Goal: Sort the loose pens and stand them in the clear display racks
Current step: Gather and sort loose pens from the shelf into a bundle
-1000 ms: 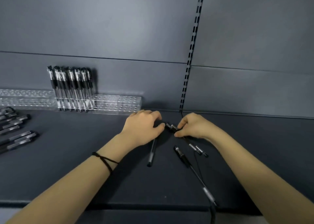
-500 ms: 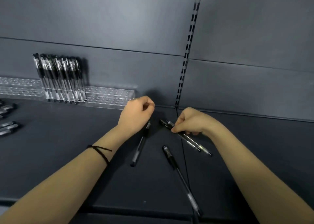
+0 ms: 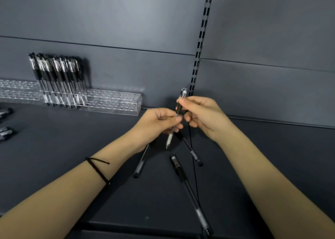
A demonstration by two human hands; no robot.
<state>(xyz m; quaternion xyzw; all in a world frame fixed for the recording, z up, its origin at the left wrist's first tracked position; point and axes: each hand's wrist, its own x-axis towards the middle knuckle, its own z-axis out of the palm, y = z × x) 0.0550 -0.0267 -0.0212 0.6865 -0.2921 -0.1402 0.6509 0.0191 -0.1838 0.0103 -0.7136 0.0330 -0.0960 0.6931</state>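
Both hands meet above the shelf on one clear-barrelled pen with a black rubber grip [image 3: 178, 114]: the right hand [image 3: 203, 116] pinches its upper part between thumb and forefinger, just under the transparent cap, and the left hand [image 3: 155, 125] closes fingertips round the barrel lower down, so the pen stands nearly upright with its tip hanging free below. With so light a two-point pinch, the pen could slip or twist during a handover and drop among the three loose black pens [image 3: 189, 193] lying directly beneath the hands, scattering them. Out past the left hand, the long clear acrylic rack with rows of holes [image 3: 116, 103] sits against the back wall, a cluster of black-capped pens [image 3: 58, 79] already standing in it; a tilted insertion could jostle them. The dark grey matte shelf [image 3: 63, 139] meets grey wall panels and a slotted upright [image 3: 201, 39] beyond the right hand.
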